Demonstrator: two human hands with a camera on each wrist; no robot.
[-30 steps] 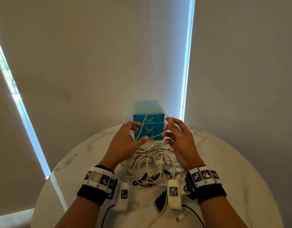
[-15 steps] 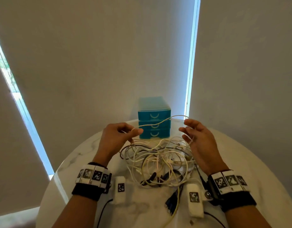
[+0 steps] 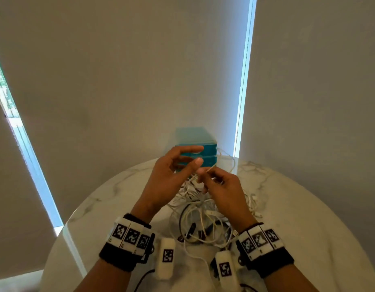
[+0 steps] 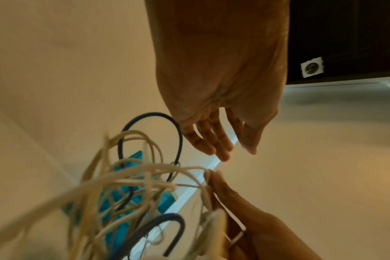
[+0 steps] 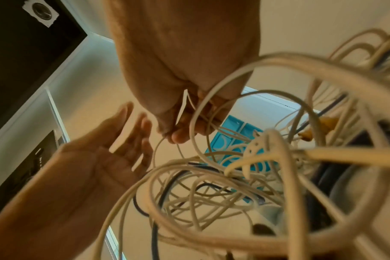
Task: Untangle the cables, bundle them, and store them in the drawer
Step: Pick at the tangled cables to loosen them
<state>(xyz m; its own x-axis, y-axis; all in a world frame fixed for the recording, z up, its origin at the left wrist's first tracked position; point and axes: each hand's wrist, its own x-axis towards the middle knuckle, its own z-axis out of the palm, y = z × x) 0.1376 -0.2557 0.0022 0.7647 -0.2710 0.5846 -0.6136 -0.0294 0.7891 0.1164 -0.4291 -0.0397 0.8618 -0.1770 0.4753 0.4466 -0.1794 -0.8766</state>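
Note:
A tangle of white and dark cables lies on the round marble table, partly lifted toward my hands. My right hand pinches a thin white cable between thumb and fingertips above the pile. That pinch is also seen in the right wrist view, where the right hand holds the strand. My left hand hovers just left of it with fingers straight and nothing in it; in the left wrist view the left hand is empty too. The blue drawer unit stands shut behind the hands.
The drawer unit stands at the table's far edge against grey window blinds. Dark plug ends stick out at the near side of the pile. A loose white loop trails to the right. Bare marble lies on both sides.
My hands were apart with a white cable stretched between them. They have come together in front of the drawers; the left hand has let go and the right still pinches the cable.

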